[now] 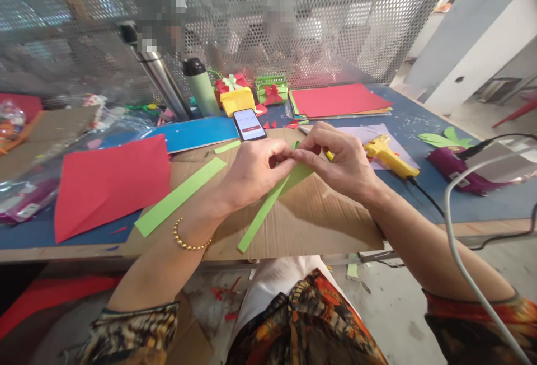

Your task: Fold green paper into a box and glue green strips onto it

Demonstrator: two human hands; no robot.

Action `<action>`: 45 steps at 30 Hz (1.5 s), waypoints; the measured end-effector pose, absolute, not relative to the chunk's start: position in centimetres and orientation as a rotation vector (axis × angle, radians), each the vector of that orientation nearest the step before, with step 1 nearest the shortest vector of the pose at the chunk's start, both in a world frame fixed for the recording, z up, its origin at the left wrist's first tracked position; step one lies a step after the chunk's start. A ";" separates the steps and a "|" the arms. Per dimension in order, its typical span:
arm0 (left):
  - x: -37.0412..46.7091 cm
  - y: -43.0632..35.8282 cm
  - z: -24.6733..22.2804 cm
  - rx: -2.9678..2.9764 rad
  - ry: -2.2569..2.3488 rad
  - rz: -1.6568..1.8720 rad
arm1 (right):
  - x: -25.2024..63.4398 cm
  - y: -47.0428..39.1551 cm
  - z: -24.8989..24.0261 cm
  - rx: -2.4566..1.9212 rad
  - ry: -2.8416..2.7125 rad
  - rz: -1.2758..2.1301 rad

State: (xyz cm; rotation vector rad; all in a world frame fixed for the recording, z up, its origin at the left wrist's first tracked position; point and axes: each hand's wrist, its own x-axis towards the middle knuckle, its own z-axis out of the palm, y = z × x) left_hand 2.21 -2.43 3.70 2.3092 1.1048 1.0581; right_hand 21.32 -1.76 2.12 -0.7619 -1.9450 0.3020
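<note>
Both hands meet over the cardboard sheet (335,225), pinching a green paper strip (265,208). My left hand (262,169) has its thumb and fingers closed on the strip from the left. From the right, my right hand (339,158) pinches the same strip, its fingertips touching those of the left. The strip looks folded lengthwise, and its narrow end slants down toward the front edge of the cardboard. Part of it is hidden behind the fingers. Another green strip (182,194) lies flat beside my left forearm.
Red paper (113,186) lies at the left. A phone (249,125) leans behind my hands, near a green bottle (200,86) and small paper boxes (238,101). On the right are a yellow glue gun (390,155), a purple device (457,169) and a white cable (455,242).
</note>
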 end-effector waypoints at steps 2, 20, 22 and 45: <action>2.2 -2.4 3.8 2.276 1.112 1.046 | 21.4 -1.7 2.2 -0.763 -1.963 0.295; 1.0 -1.8 4.8 2.098 1.124 0.869 | 22.8 -0.3 2.1 -0.914 -1.671 0.681; 0.9 -1.8 4.9 2.108 1.128 0.886 | 22.7 -0.4 2.2 -0.909 -1.636 0.735; 1.0 -1.5 4.8 2.111 1.238 0.933 | 22.3 0.5 1.0 -0.882 -1.604 0.785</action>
